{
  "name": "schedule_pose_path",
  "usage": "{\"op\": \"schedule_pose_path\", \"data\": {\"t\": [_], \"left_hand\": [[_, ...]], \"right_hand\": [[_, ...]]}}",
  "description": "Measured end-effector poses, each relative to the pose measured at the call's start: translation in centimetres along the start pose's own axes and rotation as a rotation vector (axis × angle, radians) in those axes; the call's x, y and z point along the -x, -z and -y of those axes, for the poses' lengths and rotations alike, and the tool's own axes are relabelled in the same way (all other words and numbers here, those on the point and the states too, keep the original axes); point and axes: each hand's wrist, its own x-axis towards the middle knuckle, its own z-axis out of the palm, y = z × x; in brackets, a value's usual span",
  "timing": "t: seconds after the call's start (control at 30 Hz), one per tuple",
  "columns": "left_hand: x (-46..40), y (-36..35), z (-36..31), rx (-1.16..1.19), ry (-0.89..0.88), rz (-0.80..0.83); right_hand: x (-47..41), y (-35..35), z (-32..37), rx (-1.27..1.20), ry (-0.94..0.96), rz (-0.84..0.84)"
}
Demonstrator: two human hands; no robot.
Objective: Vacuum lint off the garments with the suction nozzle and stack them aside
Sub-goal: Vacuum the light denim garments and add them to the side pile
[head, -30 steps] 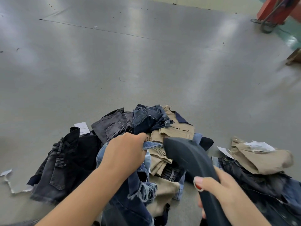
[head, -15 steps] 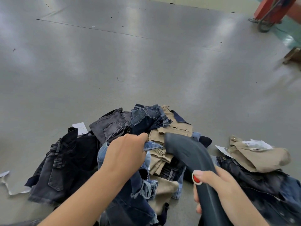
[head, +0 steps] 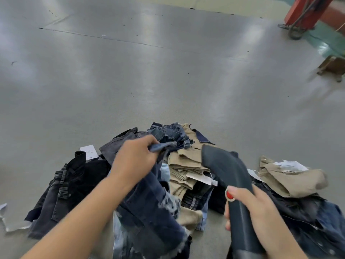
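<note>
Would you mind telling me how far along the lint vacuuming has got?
Possibly done: a small stack to the right, topped by a khaki garment, though I cannot confirm it was vacuumed. In hand: the left hand grips dark blue frayed denim shorts lifted above the pile, and the right hand holds the suction nozzle beside them, not touching. Left: the mixed pile of black jeans and folded khaki pieces.
</note>
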Motion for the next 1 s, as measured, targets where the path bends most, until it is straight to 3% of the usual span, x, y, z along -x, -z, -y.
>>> {"op": "schedule_pose_path", "data": {"t": [0.13, 0.23, 0.3, 0.4, 0.47, 0.5, 0.53, 0.6, 0.67, 0.7, 0.8, 0.9, 1.0], "left_hand": [[-1.9, 2.2, -0.7, 0.071, -0.275, -0.309], [-1.8, 0.4, -1.6, -0.072, -0.557, -0.35], [-0.7, -4.3, -0.7, -0.17, -0.565, -0.083], [2.3, -12.4, 2.7, -0.367, -0.285, 0.658], [3.6, -16.0, 5.6, -0.345, -0.121, 0.907], [3.9, -16.9, 7.0, -0.29, -0.058, 0.895], [4.0, -17.5, 8.3, -0.216, -0.035, 0.781], [4.2, -18.0, 10.2, -0.036, 0.007, 0.306], [3.8, -17.5, 11.6, 0.18, 0.3, -0.063], [3.4, -17.4, 12.4, 0.274, 0.507, -0.125], [2.7, -17.8, 14.3, 0.367, 0.938, -0.005], [2.0, -18.6, 15.2, 0.711, 1.083, 0.096], [0.9, -18.6, 15.4, 0.993, 1.115, 0.15]], "right_hand": [[-0.1, 2.1, 0.5, -0.106, 0.085, -0.169], [-0.1, 2.6, 0.8, -0.15, 0.118, -0.215], [-0.2, 2.7, 0.6, -0.15, 0.103, -0.218], [-0.6, 2.4, 0.0, -0.11, 0.063, -0.205], [-0.9, 2.0, -0.2, -0.103, 0.034, -0.182], [-1.1, 1.7, -0.3, -0.101, 0.023, -0.17], [-1.2, 1.5, -0.4, -0.092, 0.012, -0.157], [-1.4, 1.1, -0.7, -0.078, 0.01, -0.133], [-1.6, 0.7, -0.9, -0.078, 0.018, -0.111], [-1.6, 0.5, -1.0, -0.084, 0.016, -0.102], [-1.5, -0.1, -1.1, -0.109, 0.001, -0.074], [-1.6, -0.5, -1.1, -0.115, 0.0, -0.067], [-1.9, -0.5, -1.6, -0.104, -0.011, -0.077]]}}
